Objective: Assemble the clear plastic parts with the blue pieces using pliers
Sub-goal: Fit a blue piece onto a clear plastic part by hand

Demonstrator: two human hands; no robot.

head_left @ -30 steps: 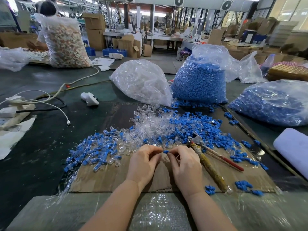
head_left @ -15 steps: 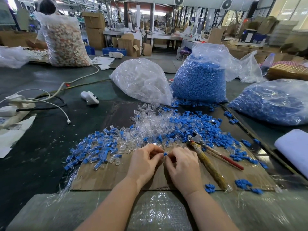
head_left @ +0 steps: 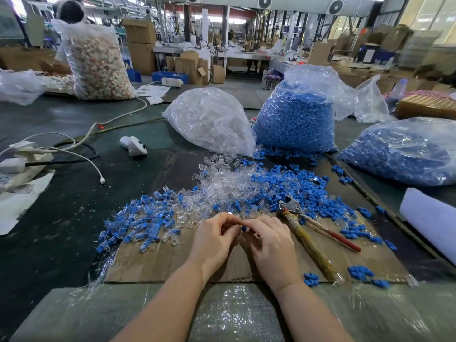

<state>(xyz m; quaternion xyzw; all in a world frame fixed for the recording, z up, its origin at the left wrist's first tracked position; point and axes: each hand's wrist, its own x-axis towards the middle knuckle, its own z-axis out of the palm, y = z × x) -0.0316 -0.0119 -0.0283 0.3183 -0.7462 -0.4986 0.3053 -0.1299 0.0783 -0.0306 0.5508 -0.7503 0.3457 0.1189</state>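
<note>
Both hands meet over the cardboard [head_left: 172,262]: left hand [head_left: 212,239] and right hand [head_left: 272,243] curl their fingers inward, pinching a blue piece [head_left: 243,228] between the fingertips. Beyond them lie the clear parts [head_left: 229,186] and loose blue pieces [head_left: 296,183]. Pliers [head_left: 306,236] rest untouched just right of the right hand.

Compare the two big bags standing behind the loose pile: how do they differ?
The left bag holds clear parts and slumps, leaning over toward the right; the right bag is packed with blue pieces and stands taller and upright. The left bag's top is not visible; the right bag's top is open and crumpled. Both are clear plastic, side by side behind the pile.
</note>
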